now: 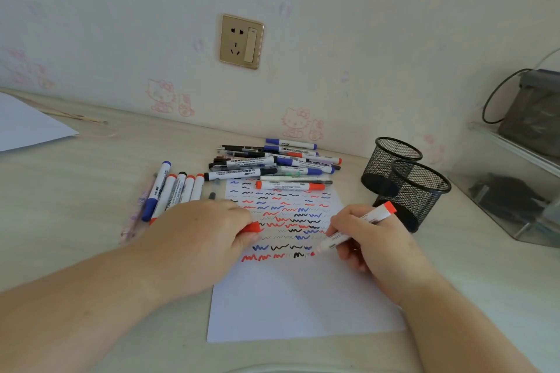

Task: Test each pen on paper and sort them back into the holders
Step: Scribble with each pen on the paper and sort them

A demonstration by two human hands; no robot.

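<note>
Sheet of paper [303,297]: flat on the table [91,191], centre. Heap of pens [272,162]: behind the sheet, nearest ones overlapping its far edge. Row of pens [172,191]: on the table left of the sheet, side by side. Two mesh holders [403,182]: right of the sheet, touching, one behind the other. Clear tray [515,191]: far right. Second sheet [27,124]: far left. Wall socket [241,41]: on the wall behind the heap.
</note>
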